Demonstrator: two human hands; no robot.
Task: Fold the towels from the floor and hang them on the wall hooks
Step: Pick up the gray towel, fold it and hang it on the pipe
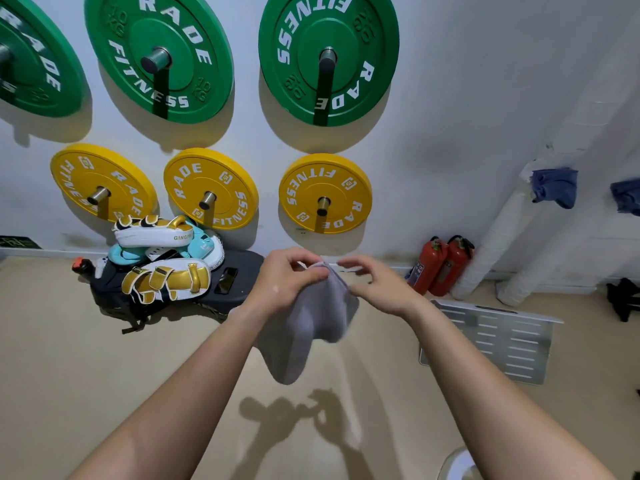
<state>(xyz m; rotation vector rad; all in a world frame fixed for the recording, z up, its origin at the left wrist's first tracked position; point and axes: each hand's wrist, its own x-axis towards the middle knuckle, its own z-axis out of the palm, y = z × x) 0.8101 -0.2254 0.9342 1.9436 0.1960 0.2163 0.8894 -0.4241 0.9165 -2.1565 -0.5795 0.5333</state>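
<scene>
A person holds a grey towel (311, 323) up in mid-air above the beige floor (104, 375), in front of a white wall. The left hand (287, 275) has its grip pinched on the towel's top edge. The right hand (377, 285) is just beside that edge, its grip loose and fingers apart, holding nothing. Two blue towels (554, 187) hang on the wall to the right.
</scene>
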